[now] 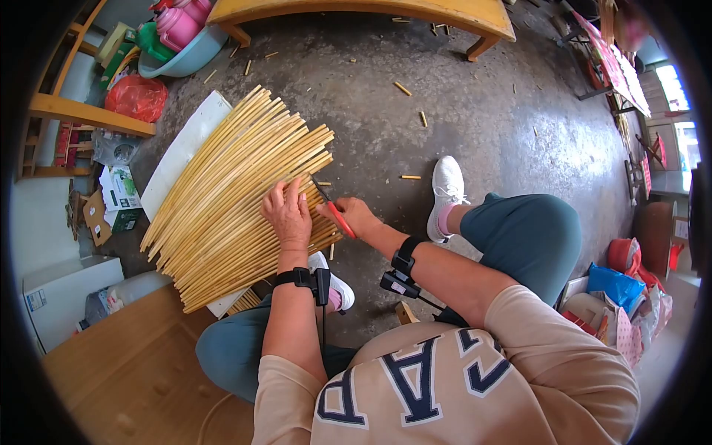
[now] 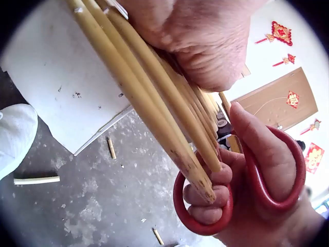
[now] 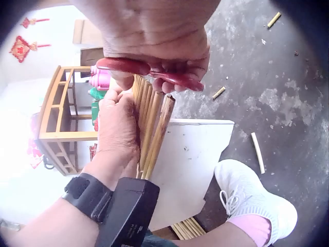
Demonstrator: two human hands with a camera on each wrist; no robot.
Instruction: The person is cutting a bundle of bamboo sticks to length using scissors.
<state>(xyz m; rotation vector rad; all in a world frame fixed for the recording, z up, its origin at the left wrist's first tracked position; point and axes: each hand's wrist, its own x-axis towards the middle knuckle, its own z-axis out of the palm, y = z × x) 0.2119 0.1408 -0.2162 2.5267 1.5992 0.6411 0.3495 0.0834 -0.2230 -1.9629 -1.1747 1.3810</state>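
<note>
Right hand (image 1: 358,216): fingers curled through the loops of red-handled scissors (image 1: 340,217), thumb in the upper loop, gripping them firmly. The blades point at the near ends of the bamboo sticks (image 1: 237,200); whether they touch a stick is hard to tell from the head view.

Left hand (image 1: 288,216): flat on top of the sticks just left of the scissors, fingers fairly straight and pressing down.

The sticks lie as a fanned bundle across the person's lap, running far-left over a white board (image 1: 182,150) on the concrete floor (image 1: 460,111). Short cut stubs (image 1: 402,88) scattered over the floor. White shoe (image 1: 447,189) right of the hands. Wooden bench (image 1: 386,10) at far side; plastic basin (image 1: 182,55) far left.
</note>
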